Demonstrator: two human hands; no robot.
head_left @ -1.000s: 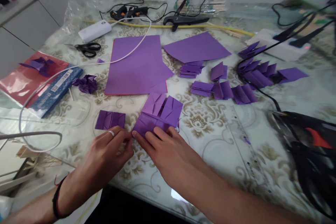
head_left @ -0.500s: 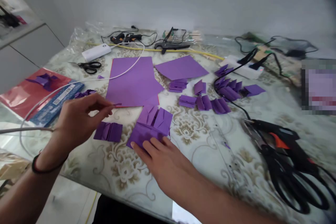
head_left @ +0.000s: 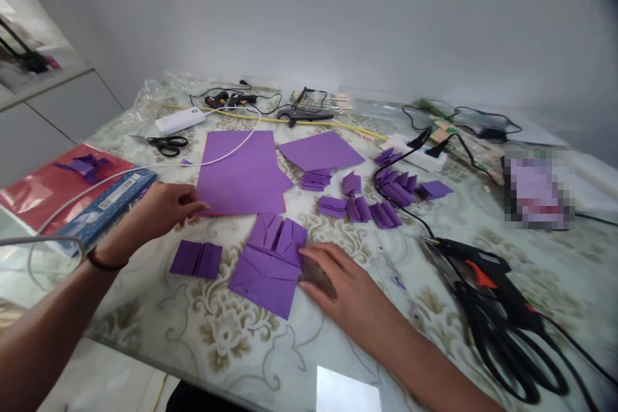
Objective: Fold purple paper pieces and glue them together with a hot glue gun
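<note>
A creased and folded purple paper (head_left: 265,277) lies on the table, its far part folded into two flaps with a gap between them. My right hand (head_left: 338,290) touches its right edge, thumb and fingers apart, with the fingertips at the edge. My left hand (head_left: 161,209) hovers by the near left corner of the large purple sheets (head_left: 236,167), fingers closed in a pinch; whether a scrap is between them is hidden against the purple. Below it lies a smaller folded purple piece (head_left: 196,259) with a middle slit.
Several folded purple pieces (head_left: 357,208) sit right of the sheets. A glue gun (head_left: 487,270) and large black-handled scissors (head_left: 502,335) lie at right, beside a power strip (head_left: 418,153). Small scissors (head_left: 167,143), a white box (head_left: 180,120) and a red packet (head_left: 62,183) are left. A white cable crosses the sheets.
My right hand has slid off the top of the folded paper to its right edge, uncovering the near part. My left hand has drawn slightly back; the thin purple strip in its pinch no longer shows.
</note>
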